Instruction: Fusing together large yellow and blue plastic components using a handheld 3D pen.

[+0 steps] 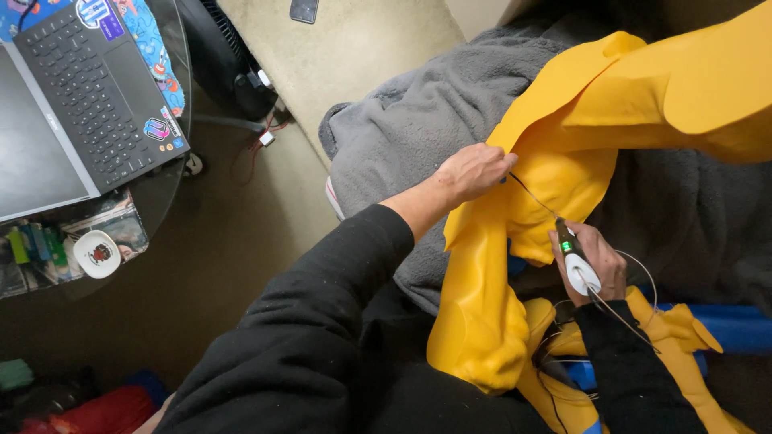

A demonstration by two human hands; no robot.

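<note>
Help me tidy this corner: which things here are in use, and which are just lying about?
In use: left hand on the yellow plastic piece; right hand holding the pen-shaped tool.

Lying about: laptop, grey blanket, phone, white cup.

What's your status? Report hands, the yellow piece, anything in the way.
Left hand gripping yellow piece at its edge. Right hand holding pen-shaped tool, tip on the piece. Thin filament loops beside it.

Single head cam, looks steeply down, close on lap w/ yellow figure [555,193].
</note>
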